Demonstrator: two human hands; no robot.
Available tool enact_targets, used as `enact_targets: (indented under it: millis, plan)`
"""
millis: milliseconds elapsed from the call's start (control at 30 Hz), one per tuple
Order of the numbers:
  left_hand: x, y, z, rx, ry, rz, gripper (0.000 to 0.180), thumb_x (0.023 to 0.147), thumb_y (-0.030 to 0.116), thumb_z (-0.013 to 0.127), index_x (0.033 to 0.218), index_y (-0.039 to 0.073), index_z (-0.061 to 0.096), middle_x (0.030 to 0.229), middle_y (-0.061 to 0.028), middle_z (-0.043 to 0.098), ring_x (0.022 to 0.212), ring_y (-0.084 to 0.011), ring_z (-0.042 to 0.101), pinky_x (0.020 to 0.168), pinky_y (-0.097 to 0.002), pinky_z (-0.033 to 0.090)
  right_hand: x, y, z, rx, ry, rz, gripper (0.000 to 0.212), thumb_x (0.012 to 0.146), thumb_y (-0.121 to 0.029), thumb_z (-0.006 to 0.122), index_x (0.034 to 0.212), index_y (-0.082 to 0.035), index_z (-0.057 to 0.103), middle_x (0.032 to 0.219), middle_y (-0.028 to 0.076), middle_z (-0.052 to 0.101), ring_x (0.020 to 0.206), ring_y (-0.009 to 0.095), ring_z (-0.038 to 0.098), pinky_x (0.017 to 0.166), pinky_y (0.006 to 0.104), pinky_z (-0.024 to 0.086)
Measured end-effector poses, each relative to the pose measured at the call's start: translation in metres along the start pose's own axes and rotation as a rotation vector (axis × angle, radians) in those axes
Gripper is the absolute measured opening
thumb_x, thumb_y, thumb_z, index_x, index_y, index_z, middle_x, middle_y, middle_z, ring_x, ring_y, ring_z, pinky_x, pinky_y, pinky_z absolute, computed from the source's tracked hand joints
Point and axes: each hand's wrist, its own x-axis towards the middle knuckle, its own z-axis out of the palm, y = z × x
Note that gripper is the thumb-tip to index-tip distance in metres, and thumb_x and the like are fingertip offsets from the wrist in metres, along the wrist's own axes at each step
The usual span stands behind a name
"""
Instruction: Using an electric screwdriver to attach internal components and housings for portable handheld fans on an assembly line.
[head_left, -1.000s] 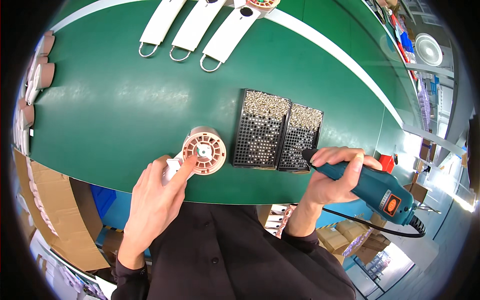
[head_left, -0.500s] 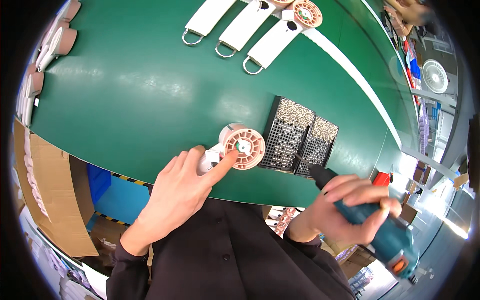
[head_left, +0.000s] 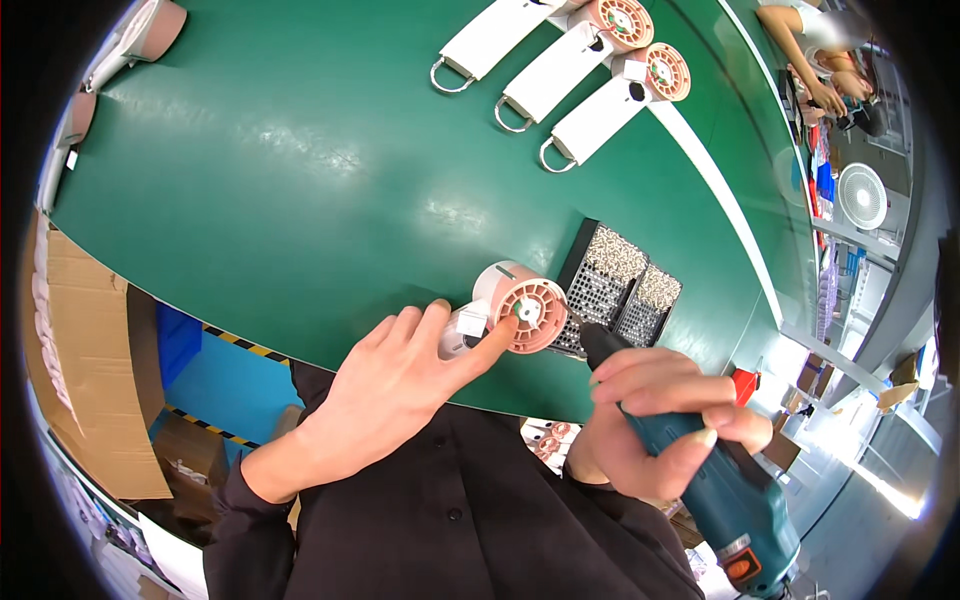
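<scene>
My left hand (head_left: pixel 395 385) is closed round a white and pink hair dryer (head_left: pixel 508 268) near the bench's front edge. Its index finger presses on the round open end, a pink ring of slots with a white hub and a bit of green. In my right hand (head_left: pixel 665 415) is a teal and black electric screwdriver (head_left: pixel 715 490), gripped by its body. The thin bit points up and left and reaches the right rim of the pink ring; whether a screw sits on the tip is too small to tell. Just beyond stand two black screw trays (head_left: pixel 600 290) full of small screws.
Several similar hair dryers (head_left: pixel 575 75) with loops lie at the far side of the green bench (head_left: pixel 300 190). More stand at the far left (head_left: pixel 145 35). A cardboard box (head_left: pixel 100 350) is beside the bench at left. Another person (head_left: pixel 825 75) works at far right.
The screwdriver has moved left, from over the screw trays to the hair dryer's rim. The left hand keeps its hold, with the finger still on the ring. The whole view has shifted slightly.
</scene>
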Motion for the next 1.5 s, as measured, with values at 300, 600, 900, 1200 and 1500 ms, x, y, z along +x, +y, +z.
enact_targets:
  millis: [300, 600, 900, 1200, 1500]
  plan:
    - [-0.005, -0.007, 0.001, 0.042, 0.064, 0.007, 0.065, 0.075, 0.01, 0.066, 0.136, 0.007, 0.045, 0.09, -0.0104, 0.053, 0.07, -0.0193, 0.053, 0.064, -0.0296, 0.045, 0.001, 0.014, 0.004, 0.154, 0.095, 0.239, 0.026, 0.094, -0.016, 0.058, 0.099, -0.004, 0.035, 0.072, 0.02, 0.057, 0.053, 0.027, 0.058, 0.052, 0.0422, 0.054]
    - [-0.009, -0.01, -0.001, -0.057, 0.073, -0.03, 0.067, 0.076, 0.018, 0.073, 0.131, -0.005, 0.043, 0.084, -0.01, 0.054, 0.07, -0.0215, 0.056, 0.064, -0.0311, 0.046, 0.003, 0.018, 0.009, 0.031, 0.059, 0.206, 0.016, 0.093, -0.016, 0.046, 0.096, -0.008, 0.032, 0.059, 0.013, 0.046, 0.037, 0.022, 0.045, 0.036, 0.0361, 0.047]
    - [-0.025, -0.012, -0.008, -0.032, 0.174, -0.13, 0.042, 0.08, 0.023, 0.073, 0.109, -0.001, 0.053, 0.083, -0.0105, 0.056, 0.072, -0.0249, 0.06, 0.062, -0.035, 0.048, 0.006, -0.008, -0.004, 0.312, 0.098, -0.206, 0.033, 0.09, -0.023, 0.059, 0.099, -0.004, 0.034, 0.068, 0.012, 0.057, 0.047, 0.023, 0.058, 0.039, 0.0312, 0.051]
    - [0.073, -0.094, -0.072, -0.179, 0.685, -0.387, 0.039, 0.084, 0.024, 0.07, 0.104, -0.003, 0.05, 0.093, -0.0193, 0.059, 0.086, -0.0306, 0.06, 0.076, -0.038, 0.048, -0.046, 0.011, 0.0, 0.295, 0.046, 0.167, 0.027, 0.085, 0.007, 0.057, 0.103, 0.001, 0.038, 0.073, 0.015, 0.058, 0.058, 0.024, 0.06, 0.055, 0.0362, 0.053]
    - [0.183, -0.142, -0.054, -0.014, 0.762, -0.311, 0.041, 0.078, 0.025, 0.072, 0.098, -0.004, 0.051, 0.097, -0.0182, 0.054, 0.094, -0.0328, 0.053, 0.081, -0.0422, 0.045, -0.081, 0.011, 0.014, 0.006, -0.085, 0.104, 0.036, 0.076, 0.005, 0.068, 0.102, -0.003, 0.045, 0.074, 0.008, 0.061, 0.061, 0.022, 0.065, 0.06, 0.0316, 0.054]
